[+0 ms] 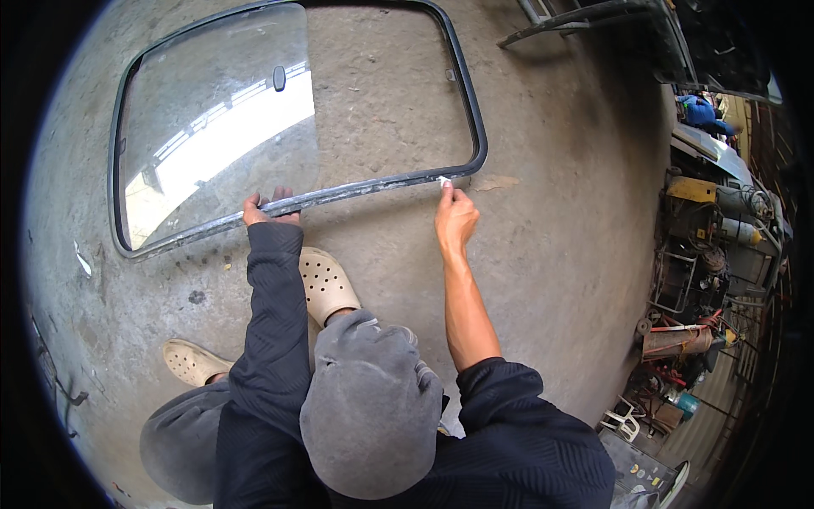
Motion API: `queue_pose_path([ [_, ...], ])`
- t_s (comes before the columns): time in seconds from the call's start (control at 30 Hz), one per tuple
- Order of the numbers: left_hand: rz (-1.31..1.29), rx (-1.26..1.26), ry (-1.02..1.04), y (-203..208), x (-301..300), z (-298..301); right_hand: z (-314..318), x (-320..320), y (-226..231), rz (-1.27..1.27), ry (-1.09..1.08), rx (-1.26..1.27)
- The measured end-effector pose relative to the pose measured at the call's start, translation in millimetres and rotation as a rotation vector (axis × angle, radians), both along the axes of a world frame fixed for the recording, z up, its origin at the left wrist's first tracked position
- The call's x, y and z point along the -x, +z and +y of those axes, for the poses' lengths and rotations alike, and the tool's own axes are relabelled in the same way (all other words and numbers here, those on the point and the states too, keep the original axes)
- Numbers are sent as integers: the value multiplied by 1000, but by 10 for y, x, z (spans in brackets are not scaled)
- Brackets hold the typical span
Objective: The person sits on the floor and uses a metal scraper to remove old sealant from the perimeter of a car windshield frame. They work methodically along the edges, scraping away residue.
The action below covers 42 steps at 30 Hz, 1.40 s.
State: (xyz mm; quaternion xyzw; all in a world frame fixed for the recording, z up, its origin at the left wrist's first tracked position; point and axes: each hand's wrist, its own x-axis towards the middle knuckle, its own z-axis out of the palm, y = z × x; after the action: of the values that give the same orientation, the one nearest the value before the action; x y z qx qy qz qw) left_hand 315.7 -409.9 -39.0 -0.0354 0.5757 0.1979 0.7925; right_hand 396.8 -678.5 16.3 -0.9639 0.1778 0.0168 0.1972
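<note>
A sliding window frame (356, 192), black with rounded corners, is in front of me at the top of the view. A glass pane (195, 93) fills its left half and reflects bright light; a small black latch (279, 78) sits near the pane's edge. My left hand (273, 208) is closed around the frame's near bar, its fingers partly behind it. Pale smears mark that bar. At its right end my right hand (456, 219) pinches a small white scrap (444, 180), whose kind I cannot make out, against or close to the bar.
Concrete floor (543, 254) surrounds me, and my beige clogs (329, 284) are below the frame. A dark metal stand (585, 17) is at the upper right. Tools, cylinders and scrap line the right side, with a rusty red cylinder (677, 342) among them.
</note>
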Motion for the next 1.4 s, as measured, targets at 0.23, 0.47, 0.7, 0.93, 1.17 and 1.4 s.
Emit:
queue_pose_path([
  [0.23,15,-5,-3,47,-28,-28,23,43,-40,-22,24,9],
  [0.47,29,-5,5,107,-45,-39,72,91,-74,-39,55,-3],
  [0.7,30,-9,-1,36,-33,-50,247,210,-73,7,73,-21],
  [0.93,56,27,1,107,-66,-53,477,321,-38,9,100,-42],
  [1.17,68,41,23,85,-77,-58,603,384,0,24,102,-94],
  [1.4,57,31,22,4,-55,-79,657,455,-49,-19,111,-112],
])
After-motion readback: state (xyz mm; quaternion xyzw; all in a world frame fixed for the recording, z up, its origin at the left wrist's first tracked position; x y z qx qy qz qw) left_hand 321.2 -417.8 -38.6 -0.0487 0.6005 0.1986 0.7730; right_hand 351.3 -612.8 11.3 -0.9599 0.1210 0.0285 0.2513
